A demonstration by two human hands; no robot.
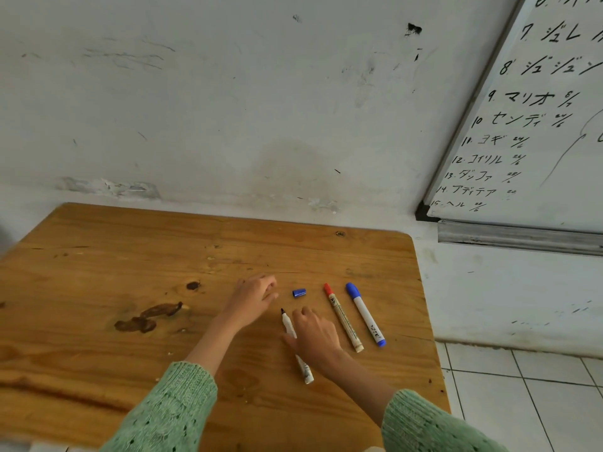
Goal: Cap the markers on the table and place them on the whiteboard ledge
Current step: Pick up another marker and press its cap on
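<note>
Three markers lie on the wooden table (98, 288). An uncapped marker (287, 322) with a black tip points away from me; my right hand (315, 337) rests over its middle, fingers spread, not clearly gripping it. A loose blue cap (299, 292) lies just beyond the tip. My left hand (253, 295) hovers open to the left of that cap, fingers curled a little. To the right lie a red-capped marker (344, 318) and a blue-capped marker (366, 314), side by side. The whiteboard ledge (518, 238), a grey metal rail, runs under the whiteboard (538, 141) at the right.
A scuffed white wall stands behind the table. Dark stains (146, 318) mark the tabletop at the left. The table's right edge drops to a white tiled floor (522, 402). The ledge sits beyond and right of the table's far right corner.
</note>
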